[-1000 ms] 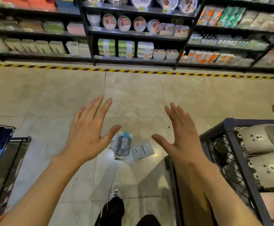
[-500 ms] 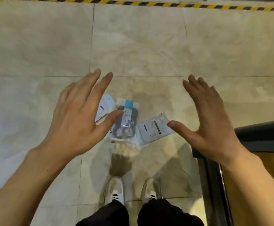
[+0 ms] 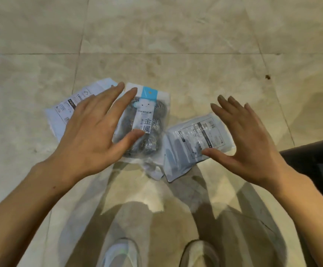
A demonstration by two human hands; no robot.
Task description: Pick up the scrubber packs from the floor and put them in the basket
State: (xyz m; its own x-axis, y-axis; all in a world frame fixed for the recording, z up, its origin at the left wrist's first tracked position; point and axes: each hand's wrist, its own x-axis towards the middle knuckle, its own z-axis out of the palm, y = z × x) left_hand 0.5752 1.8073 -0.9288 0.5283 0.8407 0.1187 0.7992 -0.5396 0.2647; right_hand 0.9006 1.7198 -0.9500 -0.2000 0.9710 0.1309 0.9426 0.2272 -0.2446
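Note:
Three scrubber packs lie on the beige tiled floor in front of my feet. The middle pack [image 3: 149,120] shows metal scourers under a blue and white label. A white pack [image 3: 64,108] lies face down to its left, and another white pack [image 3: 193,139] lies face down to its right. My left hand [image 3: 93,132] hovers with spread fingers over the left and middle packs, partly hiding them. My right hand [image 3: 247,139] hovers spread over the right pack's right side. Neither hand holds anything. The basket is out of view.
A dark rack edge [image 3: 314,157] juts in at the right, close to my right forearm. My two light shoes [image 3: 122,253] stand on the tiles just behind the packs. Bare floor tiles [image 3: 166,35] stretch beyond the packs.
The view has dropped closer to the floor, so the packs appear larger. Both spread hands have come down over the packs; the striped floor tape has left the view.

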